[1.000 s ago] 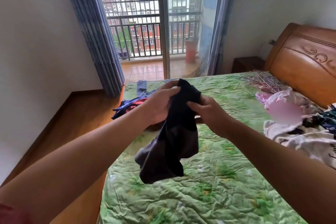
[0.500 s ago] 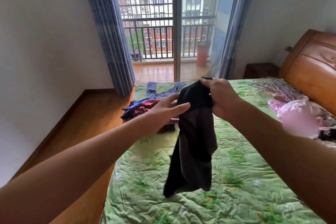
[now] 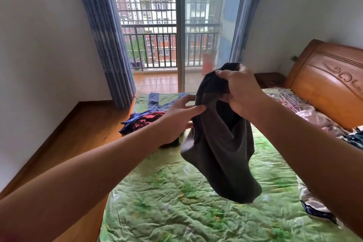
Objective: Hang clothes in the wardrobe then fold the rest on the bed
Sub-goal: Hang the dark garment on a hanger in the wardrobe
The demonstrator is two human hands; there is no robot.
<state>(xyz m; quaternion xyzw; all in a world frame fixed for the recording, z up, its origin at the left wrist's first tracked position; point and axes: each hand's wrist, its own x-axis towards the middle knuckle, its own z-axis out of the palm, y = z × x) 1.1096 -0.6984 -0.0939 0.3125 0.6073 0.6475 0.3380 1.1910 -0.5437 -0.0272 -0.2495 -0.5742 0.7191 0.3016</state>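
Folding looks partway done: right hand [image 3: 241, 94] grips the top of a dark garment [image 3: 222, 153] hanging above the bed [image 3: 167, 202], left hand [image 3: 176, 118] touches its edge with fingers [image 3: 196, 108] stretched, a small pile [image 3: 143, 122] sits at the far edge, and a loose heap [image 3: 324, 122] waits by the headboard [image 3: 324, 76]

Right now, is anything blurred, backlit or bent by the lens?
Head view: daylight from the balcony door backlights the dark garment, flattening its folds; its lower hem and the orange pot look soft; the wide lens bows the left curtain.
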